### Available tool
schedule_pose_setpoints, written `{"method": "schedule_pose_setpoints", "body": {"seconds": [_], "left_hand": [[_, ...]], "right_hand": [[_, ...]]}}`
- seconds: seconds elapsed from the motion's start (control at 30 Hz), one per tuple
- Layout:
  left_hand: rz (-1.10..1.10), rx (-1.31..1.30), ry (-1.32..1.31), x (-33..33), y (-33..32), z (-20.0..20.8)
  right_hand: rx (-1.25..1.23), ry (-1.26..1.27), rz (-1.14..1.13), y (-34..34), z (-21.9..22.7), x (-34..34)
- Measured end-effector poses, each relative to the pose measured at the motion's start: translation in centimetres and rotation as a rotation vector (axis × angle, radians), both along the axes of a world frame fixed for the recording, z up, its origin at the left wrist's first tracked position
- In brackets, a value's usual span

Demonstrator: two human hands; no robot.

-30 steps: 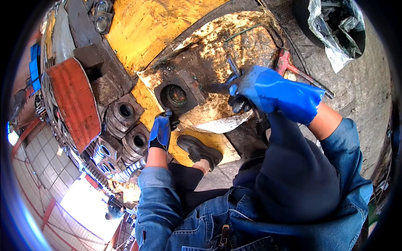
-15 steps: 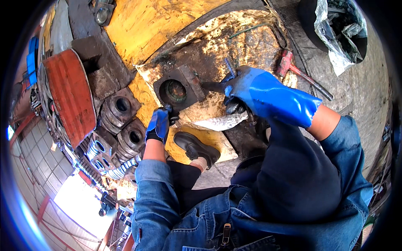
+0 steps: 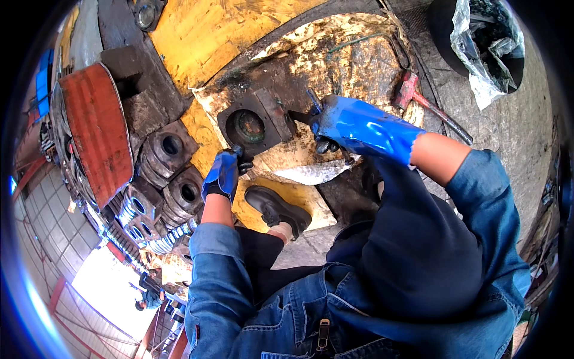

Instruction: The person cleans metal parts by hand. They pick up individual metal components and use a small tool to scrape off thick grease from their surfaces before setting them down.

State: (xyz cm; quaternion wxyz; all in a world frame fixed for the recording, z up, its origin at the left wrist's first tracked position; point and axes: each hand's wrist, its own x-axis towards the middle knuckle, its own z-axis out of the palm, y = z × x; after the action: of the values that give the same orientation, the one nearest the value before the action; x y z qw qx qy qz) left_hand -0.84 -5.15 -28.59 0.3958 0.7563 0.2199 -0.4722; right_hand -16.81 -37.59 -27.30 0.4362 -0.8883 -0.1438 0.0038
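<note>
A dark square metal block (image 3: 226, 128) with a round bore lies on a grimy sheet (image 3: 365, 69). My left hand (image 3: 223, 173), in a blue glove with blackened fingers, grips the block's near corner. My right hand (image 3: 335, 122), in a matching long glove, is closed round a dark flat-bladed tool (image 3: 300, 117), perhaps a scraper. The blade points left and reaches the block's right side. A short rod-like end (image 3: 314, 100) sticks up past the right hand's fingers; I cannot tell whether it belongs to the tool.
A red-headed hammer (image 3: 409, 91) lies right of my right hand. Beyond it stands a black bin (image 3: 449, 36) with a plastic liner. Several bored metal castings (image 3: 169, 152) and a rusty red curved metal piece (image 3: 97, 133) crowd the left. My shoe (image 3: 276, 209) rests just below the block.
My right hand has shifted left, bringing the blade closer against the block's side. My left hand stays at the near corner. The view has moved slightly.
</note>
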Motion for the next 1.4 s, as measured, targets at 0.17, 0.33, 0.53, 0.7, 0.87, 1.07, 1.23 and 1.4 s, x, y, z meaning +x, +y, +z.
{"method": "schedule_pose_setpoints", "body": {"seconds": [0.17, 0.33, 0.53, 0.7, 0.87, 1.07, 1.23, 1.4], "left_hand": [[0.04, 0.025, 0.001, 0.2, 1.0, -0.9], [0.018, 0.053, 0.032, 0.4, 0.7, -0.6], [-0.009, 0.021, -0.025, 0.1, 0.1, -0.1], [0.005, 0.052, -0.02, 0.3, 0.2, 0.4], [-0.182, 0.028, -0.019, 0.9, 1.3, -1.1], [-0.048, -0.05, 0.142, 1.4, 4.2, -3.9], [-0.118, 0.251, -0.086, -1.6, -1.7, -0.7], [-0.245, 0.113, -0.171, -1.9, -0.2, 4.3]], "right_hand": [[0.068, -0.052, -0.062, -0.4, -0.3, 0.0], [0.029, 0.037, -0.164, -1.7, 2.1, -1.0], [0.063, 0.118, -0.172, -0.4, 1.8, 1.0], [-0.264, 0.454, 0.031, -0.3, 5.4, 4.8], [-0.149, -0.1, 0.016, -2.0, 0.6, 3.3], [0.512, 0.513, -0.549, -7.3, 4.8, -3.5], [1.356, 0.151, -1.049, -10.7, 7.6, -12.4], [1.842, 0.052, -1.364, -15.0, 5.0, -21.1]]}}
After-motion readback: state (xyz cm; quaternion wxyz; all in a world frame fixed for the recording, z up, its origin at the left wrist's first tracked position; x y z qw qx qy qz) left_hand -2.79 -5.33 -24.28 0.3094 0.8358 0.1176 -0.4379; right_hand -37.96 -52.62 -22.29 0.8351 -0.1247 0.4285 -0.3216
